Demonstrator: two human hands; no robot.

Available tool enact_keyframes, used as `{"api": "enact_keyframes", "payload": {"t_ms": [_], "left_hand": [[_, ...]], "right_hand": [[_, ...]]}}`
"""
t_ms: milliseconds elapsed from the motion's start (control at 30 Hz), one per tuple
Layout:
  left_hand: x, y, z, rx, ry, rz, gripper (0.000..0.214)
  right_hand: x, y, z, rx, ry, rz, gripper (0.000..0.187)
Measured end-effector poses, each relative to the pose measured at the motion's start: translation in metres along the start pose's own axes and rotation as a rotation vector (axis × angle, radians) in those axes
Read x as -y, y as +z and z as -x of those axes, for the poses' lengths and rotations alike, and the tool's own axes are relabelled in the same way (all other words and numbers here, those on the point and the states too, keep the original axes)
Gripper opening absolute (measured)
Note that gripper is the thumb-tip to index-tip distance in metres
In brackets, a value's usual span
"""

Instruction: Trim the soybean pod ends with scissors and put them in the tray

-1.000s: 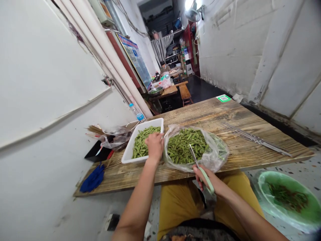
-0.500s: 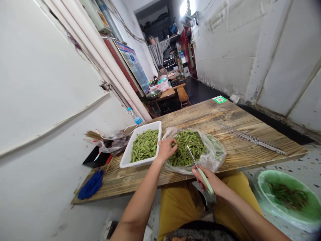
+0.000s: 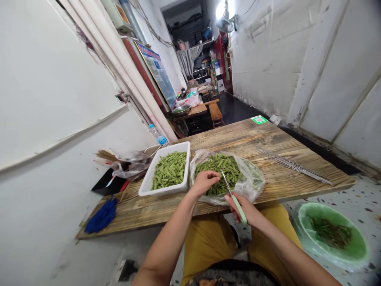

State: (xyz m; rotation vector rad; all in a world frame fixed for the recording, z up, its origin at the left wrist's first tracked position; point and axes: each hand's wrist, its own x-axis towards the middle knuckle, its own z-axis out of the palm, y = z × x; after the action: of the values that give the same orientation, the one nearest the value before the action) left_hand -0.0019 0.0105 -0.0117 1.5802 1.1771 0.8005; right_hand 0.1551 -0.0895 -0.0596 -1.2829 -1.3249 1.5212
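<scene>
Green-handled scissors (image 3: 240, 210) are resting in the curled right hand (image 3: 250, 207), tips pointing toward eleven o'clock, seemingly for quick reach; the left hand (image 3: 204, 182) is hovering over the pods (image 3: 218, 162), fingers bent toward thumb, whether pinching one I cannot tell. The plastic bag (image 3: 253, 191) is lying by the six-o'clock edge of the bench (image 3: 238, 137), the tray (image 3: 188, 167) is standing close at nine, and bare wood is leaving room at twelve.

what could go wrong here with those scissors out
The left hand is close to the blades of the scissors, so a careless snip might nick it. The right hand holds them over the open plastic bag of green pods, so its loose film might get caught or cut.
</scene>
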Motion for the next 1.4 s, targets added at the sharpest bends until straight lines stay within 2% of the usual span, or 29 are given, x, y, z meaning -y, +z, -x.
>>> {"api": "enact_keyframes", "payload": {"t_ms": [267,467,567,700,767,900,1033,1100,1200,1400], "left_hand": [[0.003,0.002,0.001,0.036,0.002,0.002,0.021],[0.007,0.002,-0.004,0.053,0.020,0.014,0.015],[0.008,0.000,-0.006,-0.025,-0.003,0.137,0.017],[0.006,0.000,-0.003,-0.110,-0.117,0.427,0.028],[0.003,0.001,-0.001,-0.162,-0.124,0.481,0.032],[0.001,0.005,0.004,-0.300,-0.056,0.429,0.029],[0.000,0.003,0.008,-0.490,0.053,0.222,0.021],[-0.003,0.002,0.010,-0.488,-0.006,0.257,0.020],[-0.008,0.000,0.013,-0.437,-0.150,0.427,0.021],[-0.014,0.004,0.017,-0.396,-0.185,0.476,0.019]], "right_hand": [[0.006,-0.007,0.000,-0.027,-0.062,0.073,0.040],[0.008,-0.007,-0.001,-0.018,0.041,0.039,0.036],[0.007,-0.003,-0.001,-0.007,0.059,-0.046,0.040],[0.010,0.004,0.004,0.027,0.093,-0.190,0.045],[0.012,0.007,0.006,0.028,0.120,-0.240,0.046],[0.018,0.010,0.008,0.038,0.155,-0.249,0.048],[0.024,0.011,0.009,0.009,0.183,-0.213,0.050],[0.028,0.012,0.012,0.028,0.187,-0.203,0.050],[0.033,0.013,0.017,0.087,0.186,-0.191,0.051],[0.040,0.015,0.019,0.108,0.149,-0.189,0.052]]}}
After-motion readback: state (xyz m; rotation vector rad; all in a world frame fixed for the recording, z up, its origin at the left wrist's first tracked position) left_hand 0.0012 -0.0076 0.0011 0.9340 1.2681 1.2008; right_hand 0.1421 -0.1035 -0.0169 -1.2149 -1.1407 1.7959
